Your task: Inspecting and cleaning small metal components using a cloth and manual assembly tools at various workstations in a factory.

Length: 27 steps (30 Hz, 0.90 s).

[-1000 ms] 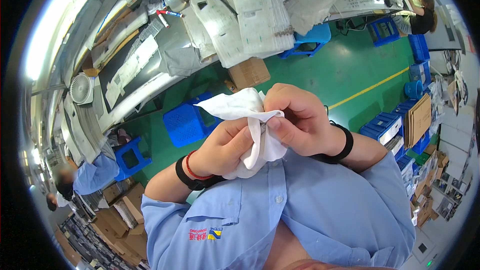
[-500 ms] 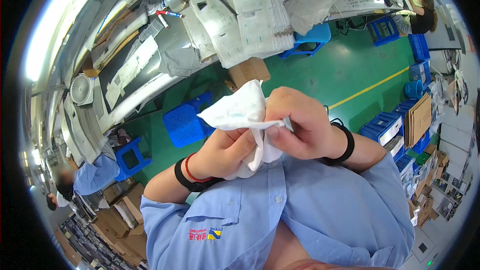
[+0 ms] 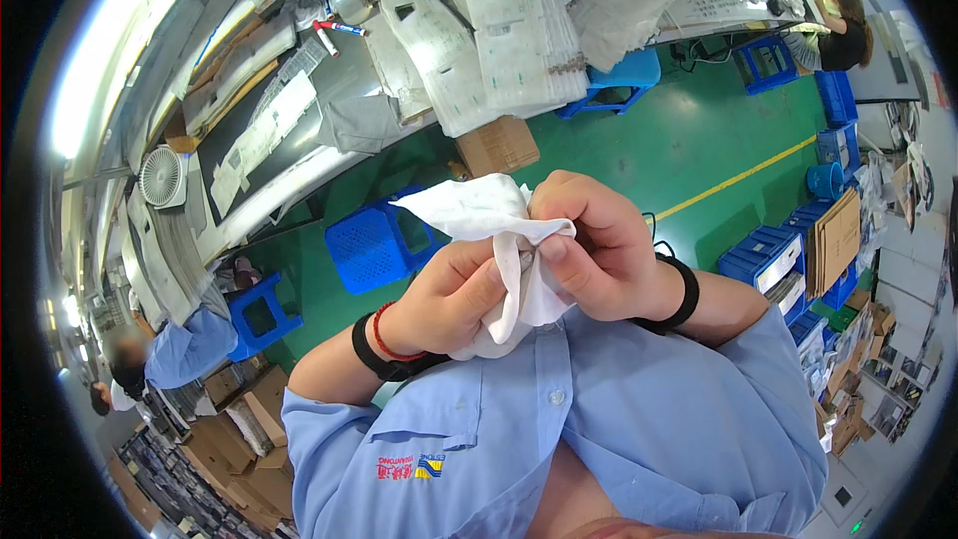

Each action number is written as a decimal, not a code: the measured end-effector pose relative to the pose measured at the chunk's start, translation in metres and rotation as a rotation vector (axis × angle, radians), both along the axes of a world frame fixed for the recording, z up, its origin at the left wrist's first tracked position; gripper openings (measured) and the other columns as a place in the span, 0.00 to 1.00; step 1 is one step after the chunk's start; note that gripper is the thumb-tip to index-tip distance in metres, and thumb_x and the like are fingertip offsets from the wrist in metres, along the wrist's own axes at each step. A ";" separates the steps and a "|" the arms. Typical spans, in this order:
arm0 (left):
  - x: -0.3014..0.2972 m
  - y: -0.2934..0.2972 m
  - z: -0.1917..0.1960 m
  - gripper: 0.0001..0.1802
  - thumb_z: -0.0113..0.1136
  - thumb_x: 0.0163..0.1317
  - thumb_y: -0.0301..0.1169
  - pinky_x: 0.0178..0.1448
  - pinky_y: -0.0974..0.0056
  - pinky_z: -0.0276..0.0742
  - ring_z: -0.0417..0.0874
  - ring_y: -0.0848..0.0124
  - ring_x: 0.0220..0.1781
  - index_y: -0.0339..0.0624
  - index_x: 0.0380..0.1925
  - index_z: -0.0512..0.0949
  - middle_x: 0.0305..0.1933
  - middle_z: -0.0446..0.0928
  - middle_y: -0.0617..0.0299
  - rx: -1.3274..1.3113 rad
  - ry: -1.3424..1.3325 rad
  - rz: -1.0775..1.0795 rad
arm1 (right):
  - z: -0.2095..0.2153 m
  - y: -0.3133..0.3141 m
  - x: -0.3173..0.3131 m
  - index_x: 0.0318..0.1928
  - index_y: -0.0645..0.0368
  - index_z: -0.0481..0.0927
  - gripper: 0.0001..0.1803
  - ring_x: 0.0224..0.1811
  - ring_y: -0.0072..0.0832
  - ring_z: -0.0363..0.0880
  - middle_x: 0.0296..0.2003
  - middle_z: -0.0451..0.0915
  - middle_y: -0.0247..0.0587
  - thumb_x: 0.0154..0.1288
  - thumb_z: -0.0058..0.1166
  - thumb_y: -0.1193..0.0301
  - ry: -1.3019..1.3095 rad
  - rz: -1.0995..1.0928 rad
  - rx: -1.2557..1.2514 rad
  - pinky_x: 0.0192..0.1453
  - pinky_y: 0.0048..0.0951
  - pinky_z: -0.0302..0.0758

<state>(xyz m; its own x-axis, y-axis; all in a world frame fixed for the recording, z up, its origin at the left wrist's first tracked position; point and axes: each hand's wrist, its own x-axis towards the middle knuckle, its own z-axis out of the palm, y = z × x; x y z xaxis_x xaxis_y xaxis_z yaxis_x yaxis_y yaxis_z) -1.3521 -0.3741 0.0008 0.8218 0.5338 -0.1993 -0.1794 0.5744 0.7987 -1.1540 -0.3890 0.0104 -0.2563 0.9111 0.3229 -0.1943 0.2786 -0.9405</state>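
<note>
Both of my hands hold a crumpled white cloth (image 3: 469,208) up in front of my chest. My left hand (image 3: 454,294) is closed on its lower folds, the thumb pressed against the fabric. With thumb and bent fingers, my right hand (image 3: 599,250) pinches the cloth's right edge. One corner sticks out to the left above my left hand, and a loose fold hangs down between the two hands. Whether anything lies inside the cloth is hidden by the folds and my fingers.
A long bench with stacked translucent plastic sheets (image 3: 519,40), markers (image 3: 344,29) and a small fan (image 3: 163,178) runs across the far side. Blue stools (image 3: 369,250) stand on the green floor. Blue crates (image 3: 763,255) line the right; co-workers sit at far left and far right.
The cloth's upper part has sunk and flattened, and its fold between my hands now hangs wider. My right fingers have shifted slightly along its edge. Both hands keep hold.
</note>
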 end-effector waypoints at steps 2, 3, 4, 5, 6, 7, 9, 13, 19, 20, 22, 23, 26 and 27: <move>-0.001 0.000 -0.003 0.20 0.43 0.72 0.39 0.45 0.71 0.72 0.76 0.78 0.42 0.35 0.53 0.71 0.43 0.77 0.64 -0.028 0.000 0.012 | -0.001 0.000 0.000 0.41 0.63 0.70 0.05 0.33 0.18 0.65 0.35 0.68 0.35 0.69 0.47 0.73 -0.003 -0.004 0.015 0.34 0.20 0.65; -0.001 0.000 -0.004 0.18 0.45 0.71 0.37 0.47 0.68 0.75 0.79 0.74 0.44 0.35 0.53 0.71 0.45 0.78 0.61 -0.056 0.000 0.023 | -0.001 -0.001 0.000 0.40 0.63 0.70 0.05 0.32 0.20 0.66 0.34 0.69 0.36 0.68 0.48 0.73 -0.008 -0.015 0.007 0.34 0.21 0.65; -0.002 0.000 -0.004 0.18 0.45 0.71 0.37 0.47 0.68 0.75 0.79 0.74 0.44 0.35 0.53 0.71 0.45 0.78 0.61 -0.056 0.000 0.022 | -0.001 -0.001 0.000 0.40 0.63 0.71 0.06 0.32 0.21 0.67 0.33 0.70 0.37 0.68 0.49 0.73 -0.013 -0.026 -0.002 0.34 0.22 0.66; -0.004 0.001 -0.004 0.19 0.45 0.71 0.36 0.49 0.68 0.74 0.79 0.74 0.46 0.35 0.54 0.70 0.47 0.77 0.60 -0.047 0.016 -0.016 | -0.001 0.000 0.001 0.40 0.63 0.71 0.06 0.32 0.21 0.67 0.33 0.70 0.37 0.68 0.49 0.73 -0.013 -0.027 -0.001 0.34 0.22 0.66; -0.005 0.001 -0.003 0.19 0.44 0.71 0.36 0.51 0.67 0.74 0.78 0.73 0.49 0.36 0.56 0.70 0.49 0.76 0.59 -0.038 0.034 -0.052 | -0.001 0.002 0.003 0.39 0.62 0.72 0.06 0.31 0.25 0.68 0.32 0.71 0.38 0.66 0.50 0.73 -0.089 -0.049 0.101 0.33 0.24 0.66; -0.006 0.000 -0.004 0.19 0.44 0.71 0.36 0.51 0.67 0.74 0.78 0.73 0.49 0.36 0.56 0.70 0.49 0.76 0.59 -0.038 0.033 -0.051 | -0.001 0.004 0.005 0.38 0.62 0.73 0.06 0.30 0.29 0.70 0.31 0.72 0.39 0.64 0.52 0.73 -0.164 -0.071 0.204 0.33 0.26 0.67; -0.007 -0.003 -0.006 0.21 0.44 0.71 0.36 0.56 0.65 0.72 0.76 0.72 0.54 0.38 0.60 0.66 0.54 0.74 0.58 -0.061 -0.002 -0.042 | 0.006 0.007 0.008 0.38 0.61 0.74 0.06 0.30 0.32 0.70 0.31 0.72 0.40 0.62 0.53 0.73 -0.199 -0.056 0.206 0.33 0.28 0.68; -0.006 -0.003 -0.006 0.22 0.44 0.72 0.35 0.60 0.63 0.69 0.73 0.71 0.58 0.39 0.62 0.64 0.58 0.71 0.58 -0.022 0.032 -0.035 | 0.013 0.009 0.012 0.38 0.59 0.76 0.07 0.29 0.37 0.72 0.30 0.73 0.41 0.58 0.56 0.74 -0.284 -0.030 0.216 0.32 0.32 0.69; -0.005 -0.003 -0.002 0.21 0.45 0.71 0.35 0.54 0.66 0.73 0.76 0.73 0.53 0.38 0.61 0.66 0.55 0.73 0.59 0.024 0.045 0.032 | 0.021 0.017 0.023 0.37 0.58 0.76 0.11 0.30 0.39 0.73 0.28 0.72 0.39 0.52 0.57 0.76 -0.431 0.052 0.287 0.32 0.34 0.71; -0.006 -0.001 0.001 0.17 0.44 0.72 0.35 0.50 0.69 0.71 0.75 0.77 0.47 0.38 0.55 0.70 0.48 0.75 0.63 0.056 0.075 -0.017 | 0.021 0.019 0.024 0.37 0.58 0.76 0.11 0.30 0.39 0.73 0.28 0.72 0.39 0.52 0.57 0.76 -0.431 0.051 0.286 0.32 0.34 0.71; -0.006 0.002 0.004 0.15 0.43 0.73 0.34 0.45 0.72 0.70 0.73 0.81 0.41 0.37 0.50 0.73 0.42 0.76 0.67 0.087 0.104 -0.067 | 0.022 0.020 0.026 0.36 0.57 0.75 0.11 0.30 0.39 0.74 0.28 0.72 0.39 0.49 0.57 0.77 -0.455 0.098 0.338 0.31 0.35 0.71; -0.005 0.003 0.005 0.15 0.43 0.73 0.35 0.43 0.73 0.70 0.73 0.81 0.40 0.37 0.48 0.74 0.40 0.76 0.68 0.056 0.120 -0.081 | 0.023 0.021 0.027 0.36 0.57 0.75 0.11 0.30 0.39 0.74 0.28 0.72 0.39 0.49 0.57 0.77 -0.456 0.097 0.338 0.31 0.35 0.71; -0.003 0.002 0.006 0.16 0.43 0.73 0.36 0.40 0.74 0.69 0.72 0.83 0.37 0.36 0.46 0.75 0.37 0.76 0.69 0.037 0.133 -0.068 | 0.026 0.023 0.028 0.34 0.56 0.74 0.11 0.29 0.39 0.73 0.28 0.72 0.39 0.48 0.58 0.77 -0.528 0.099 0.370 0.30 0.36 0.71; -0.002 0.001 0.005 0.16 0.43 0.73 0.37 0.40 0.74 0.69 0.71 0.83 0.36 0.36 0.46 0.75 0.37 0.75 0.69 0.048 0.125 -0.044 | 0.027 0.024 0.028 0.33 0.56 0.73 0.10 0.29 0.39 0.73 0.27 0.72 0.39 0.48 0.58 0.77 -0.557 0.114 0.391 0.30 0.36 0.71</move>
<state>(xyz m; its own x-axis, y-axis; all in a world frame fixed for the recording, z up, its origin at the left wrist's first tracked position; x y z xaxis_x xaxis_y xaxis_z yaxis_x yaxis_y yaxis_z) -1.3540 -0.3726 0.0062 0.8152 0.5088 -0.2766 -0.0524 0.5405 0.8397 -1.1262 -0.3654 0.0378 -0.5668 0.7120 0.4144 0.2408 0.6243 -0.7432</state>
